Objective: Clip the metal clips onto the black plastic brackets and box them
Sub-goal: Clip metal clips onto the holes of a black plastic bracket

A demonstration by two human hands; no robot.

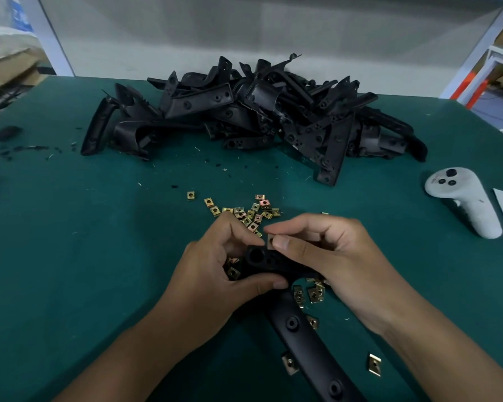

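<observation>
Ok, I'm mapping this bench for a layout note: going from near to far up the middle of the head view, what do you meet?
Black bracket held in both hands → scattered metal clips → pile of black brackets → grey back panel.
</observation>
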